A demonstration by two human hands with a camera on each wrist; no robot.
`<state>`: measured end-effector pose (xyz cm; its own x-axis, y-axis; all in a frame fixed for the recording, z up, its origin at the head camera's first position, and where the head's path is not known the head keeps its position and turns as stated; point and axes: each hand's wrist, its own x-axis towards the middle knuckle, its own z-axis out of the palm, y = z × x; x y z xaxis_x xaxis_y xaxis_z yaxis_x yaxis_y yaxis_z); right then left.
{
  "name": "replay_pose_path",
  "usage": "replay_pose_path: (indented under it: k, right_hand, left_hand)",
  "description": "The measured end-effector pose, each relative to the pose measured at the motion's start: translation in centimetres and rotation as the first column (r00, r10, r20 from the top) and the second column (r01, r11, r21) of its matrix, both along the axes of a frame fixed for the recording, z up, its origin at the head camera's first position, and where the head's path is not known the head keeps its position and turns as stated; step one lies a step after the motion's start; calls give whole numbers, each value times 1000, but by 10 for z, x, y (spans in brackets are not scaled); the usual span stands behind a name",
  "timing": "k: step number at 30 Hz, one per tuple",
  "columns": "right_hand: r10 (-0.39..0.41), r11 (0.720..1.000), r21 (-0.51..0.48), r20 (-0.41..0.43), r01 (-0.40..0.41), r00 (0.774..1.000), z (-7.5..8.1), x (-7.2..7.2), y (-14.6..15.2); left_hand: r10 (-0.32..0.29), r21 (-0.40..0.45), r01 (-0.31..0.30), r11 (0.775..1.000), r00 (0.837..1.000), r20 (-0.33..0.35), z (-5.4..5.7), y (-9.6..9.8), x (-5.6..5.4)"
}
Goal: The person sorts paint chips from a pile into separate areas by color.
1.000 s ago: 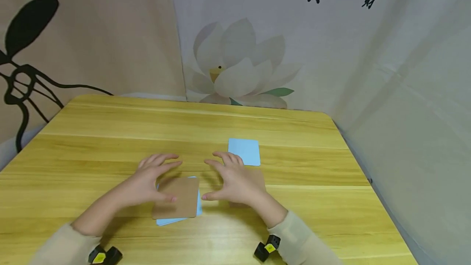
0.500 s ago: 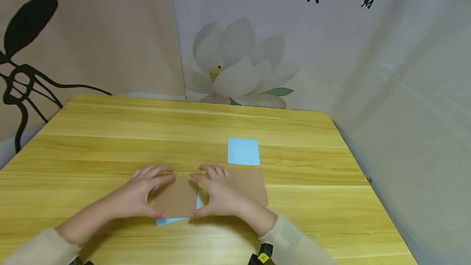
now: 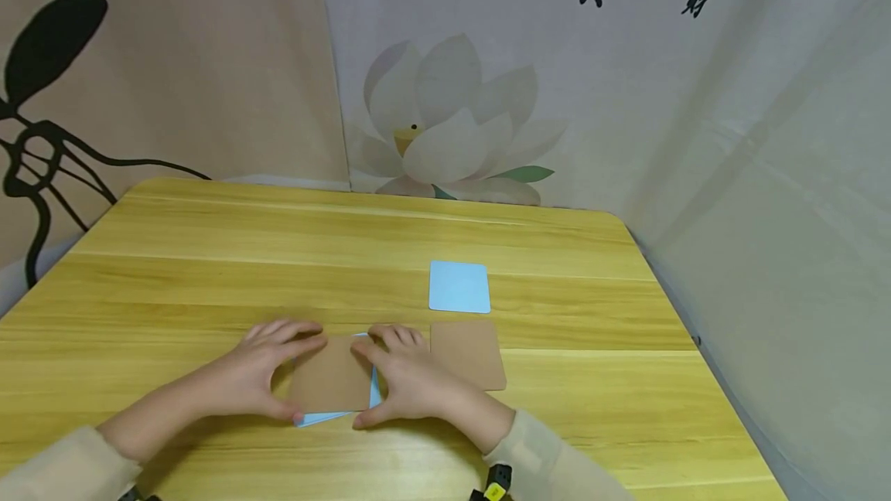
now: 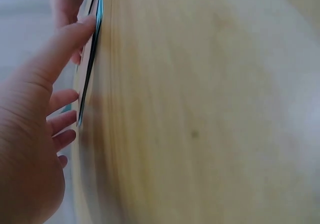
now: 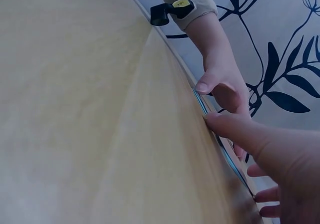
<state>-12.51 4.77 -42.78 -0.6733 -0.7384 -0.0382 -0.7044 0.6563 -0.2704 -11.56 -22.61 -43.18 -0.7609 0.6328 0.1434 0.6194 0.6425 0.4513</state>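
Note:
A low stack of square cards (image 3: 331,374), brown on top with light blue showing beneath, lies between the two hands. My left hand (image 3: 252,377) spans its left side, thumb at the near corner and fingers at the far one. On the opposite side my right hand (image 3: 412,381) does the same, its thumb by the near edge and a forefinger over the far right corner. In the left wrist view the left thumb (image 4: 82,28) touches the stack's thin edge (image 4: 90,62). The right wrist view has the right thumb (image 5: 220,123) against the blue edge (image 5: 231,159).
A single brown square card (image 3: 468,354) lies flat just right of the right hand. Behind it is a light blue one (image 3: 459,287). The wooden table (image 3: 612,408) ends at the back against a curtain (image 3: 445,60) printed with a lotus.
Both hands have come down toward the near side and settled around the stack. The right hand moved left, uncovering the brown card on the right. The top card sits nearly where it was.

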Motion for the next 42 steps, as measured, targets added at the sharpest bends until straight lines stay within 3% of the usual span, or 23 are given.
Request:
replay_pose_path:
  k: [11, 27, 42]
  right_hand:
    - [-7, 1000, -8, -23, 6, 1000, -3, 0, -1]
    - [-14, 999, -52, 19, 15, 1000, -1, -3, 3]
    - [-53, 984, -168, 66, 64, 996, 10, -9, 44]
  left_hand:
    - [-21, 20, 21, 1000, 1000, -15, -1, -1, 1]
    - [-11, 22, 11, 1000, 1000, -3, -1, 4, -2]
    - [-1, 35, 2, 999, 1000, -31, 7, 40, -15]
